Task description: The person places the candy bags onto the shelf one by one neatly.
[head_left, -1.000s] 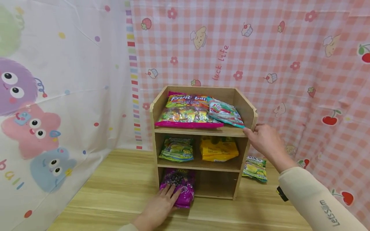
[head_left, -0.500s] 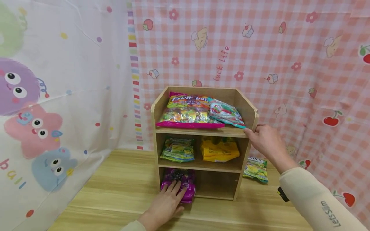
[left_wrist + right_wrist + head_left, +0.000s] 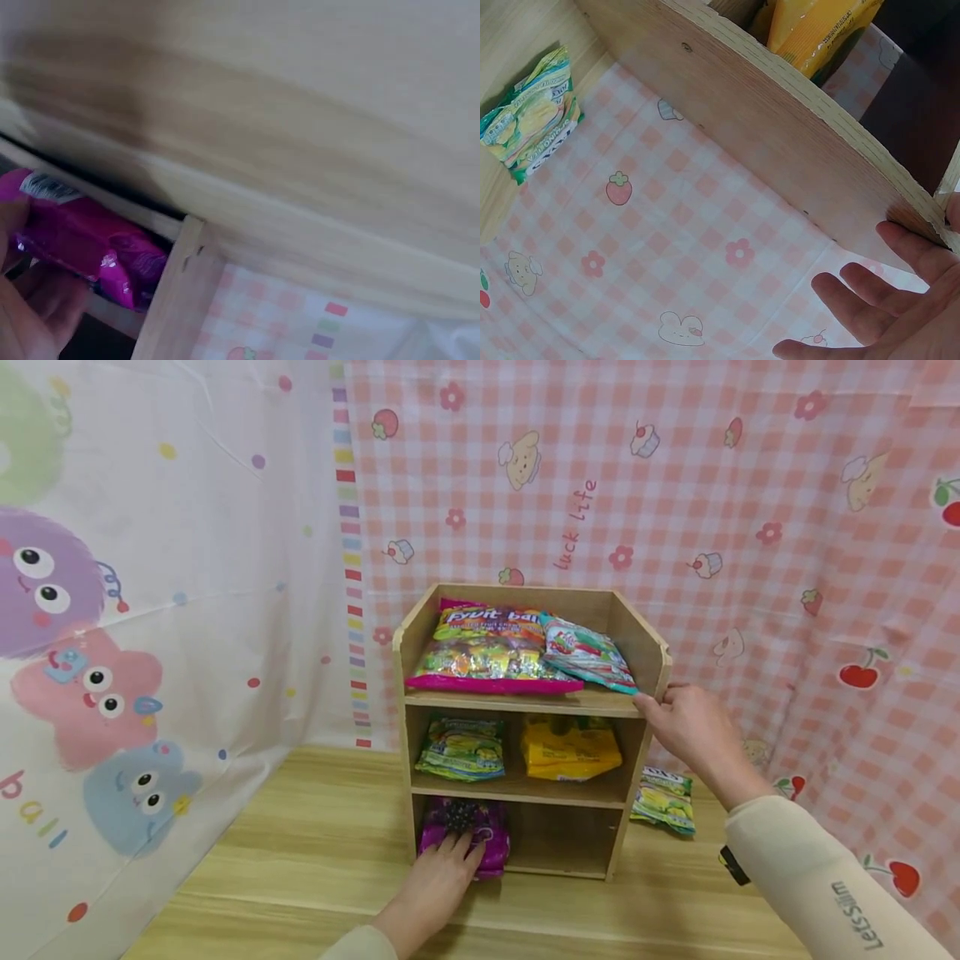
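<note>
A small wooden shelf [image 3: 517, 795] stands on the table with three levels. In its bottom left compartment lies a purple candy bag [image 3: 491, 852] with a dark berry picture, its front end at the shelf's front edge. My left hand [image 3: 438, 881] has its fingers stretched over the front of that bag, pressing on it; the left wrist view shows the bag's barcode end [image 3: 49, 187] close to the thumb. My right hand [image 3: 693, 722] grips the shelf's right side panel [image 3: 780, 150], thumb on the inner side and forefinger outside, the other fingers spread.
On the top level sit a fruit chew bag [image 3: 491, 652] and a teal candy bag [image 3: 585, 652]. The middle level holds a green bag [image 3: 462, 749] and a yellow bag [image 3: 570, 747]. Another green-yellow bag [image 3: 663, 802] lies right of the shelf. Printed cloth [image 3: 637, 510] hangs behind.
My left hand has pushed the purple candy bag deeper into the bottom left compartment. The right hand has stayed on the side panel.
</note>
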`<move>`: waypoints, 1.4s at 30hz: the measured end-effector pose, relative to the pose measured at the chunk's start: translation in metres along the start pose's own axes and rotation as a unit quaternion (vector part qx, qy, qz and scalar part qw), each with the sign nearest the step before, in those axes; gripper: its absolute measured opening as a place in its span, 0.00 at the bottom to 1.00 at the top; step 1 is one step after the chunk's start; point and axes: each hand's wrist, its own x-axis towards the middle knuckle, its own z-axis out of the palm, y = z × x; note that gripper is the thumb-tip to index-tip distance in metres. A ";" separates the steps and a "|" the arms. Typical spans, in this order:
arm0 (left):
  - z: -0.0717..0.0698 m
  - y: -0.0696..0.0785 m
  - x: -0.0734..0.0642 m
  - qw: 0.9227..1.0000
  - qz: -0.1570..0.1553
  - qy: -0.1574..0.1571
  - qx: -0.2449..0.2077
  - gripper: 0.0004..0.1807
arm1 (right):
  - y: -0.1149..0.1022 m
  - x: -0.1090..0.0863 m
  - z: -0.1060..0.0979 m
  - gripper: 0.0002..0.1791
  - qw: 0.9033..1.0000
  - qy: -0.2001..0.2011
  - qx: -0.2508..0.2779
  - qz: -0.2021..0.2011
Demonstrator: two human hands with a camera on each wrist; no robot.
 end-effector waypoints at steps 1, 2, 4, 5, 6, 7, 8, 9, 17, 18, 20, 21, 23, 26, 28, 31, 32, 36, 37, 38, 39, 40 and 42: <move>0.000 0.000 -0.001 1.000 0.007 0.007 0.003 0.23 | 0.000 0.000 0.000 0.30 1.000 -0.002 0.000 0.002; -0.001 -0.001 -0.002 1.000 0.015 0.015 0.006 0.22 | 0.000 0.000 0.000 0.30 1.000 -0.002 0.000 0.002; -0.002 -0.001 -0.004 0.999 0.026 0.031 0.007 0.20 | 0.000 0.000 0.000 0.31 1.000 -0.003 0.000 0.005; -0.002 -0.001 -0.004 0.999 0.029 0.038 0.009 0.19 | 0.000 0.001 0.000 0.31 1.000 -0.002 -0.001 0.005; -0.001 -0.002 -0.004 0.998 0.032 0.044 0.009 0.19 | 0.000 0.001 0.000 0.31 1.000 -0.001 -0.002 0.006; -0.001 -0.002 -0.004 0.998 0.033 0.051 0.011 0.18 | 0.000 0.001 0.001 0.32 1.000 0.000 -0.004 0.006; 0.000 -0.003 -0.003 0.998 0.033 0.058 0.014 0.16 | 0.000 0.001 0.001 0.32 1.000 0.001 -0.005 0.006; 0.001 -0.004 -0.002 0.997 0.030 0.063 0.015 0.16 | 0.000 0.001 0.001 0.32 1.000 0.001 -0.005 0.006; 0.009 -0.014 0.004 0.999 -0.004 0.032 -0.007 0.17 | 0.000 0.000 0.002 0.32 1.000 -0.001 -0.008 0.010; 0.008 -0.015 0.003 1.000 -0.001 0.027 -0.012 0.17 | 0.000 0.000 0.002 0.32 1.000 -0.001 -0.009 0.011; 0.007 -0.016 0.001 0.999 0.009 0.032 -0.019 0.17 | 0.000 0.000 0.002 0.32 1.000 -0.002 -0.008 0.013; 0.007 -0.016 -0.001 0.999 0.014 0.038 -0.020 0.17 | 0.000 0.000 0.002 0.32 1.000 -0.002 -0.007 0.012; 0.007 -0.017 -0.004 0.998 0.030 0.052 -0.009 0.16 | 0.000 -0.001 0.002 0.32 1.000 -0.002 -0.006 0.011; 0.008 -0.018 -0.008 0.997 0.051 0.055 0.007 0.14 | -0.001 -0.001 0.002 0.32 1.000 -0.003 -0.004 0.010; 0.010 -0.018 -0.009 0.997 0.061 0.048 0.015 0.14 | -0.001 0.000 0.002 0.32 1.000 -0.002 -0.003 0.010; 0.010 -0.017 -0.008 0.997 0.060 0.040 0.017 0.14 | -0.001 0.000 0.002 0.31 1.000 -0.001 -0.004 0.011; 0.009 -0.015 -0.007 0.997 0.058 0.039 0.015 0.14 | -0.001 0.000 0.002 0.31 1.000 0.000 -0.004 0.010; 0.005 -0.005 0.002 0.998 0.046 0.038 0.012 0.20 | -0.001 0.000 0.002 0.31 1.000 0.001 -0.005 0.010; 0.005 -0.001 0.005 0.998 0.043 0.032 0.016 0.23 | -0.001 0.000 0.002 0.31 1.000 0.001 -0.005 0.011; 0.005 0.003 0.008 0.999 0.038 0.024 0.023 0.26 | -0.001 0.000 0.001 0.31 1.000 0.001 -0.005 0.010; 0.005 0.007 0.011 0.999 0.030 0.015 0.031 0.29 | -0.001 0.000 0.001 0.31 1.000 0.000 -0.005 0.011; 0.005 0.011 0.014 0.999 0.021 0.000 0.041 0.31 | -0.001 0.000 0.001 0.31 1.000 0.000 -0.006 0.011; 0.004 0.020 0.018 0.997 0.003 -0.032 0.066 0.34 | -0.001 0.000 0.001 0.31 1.000 0.001 -0.007 0.012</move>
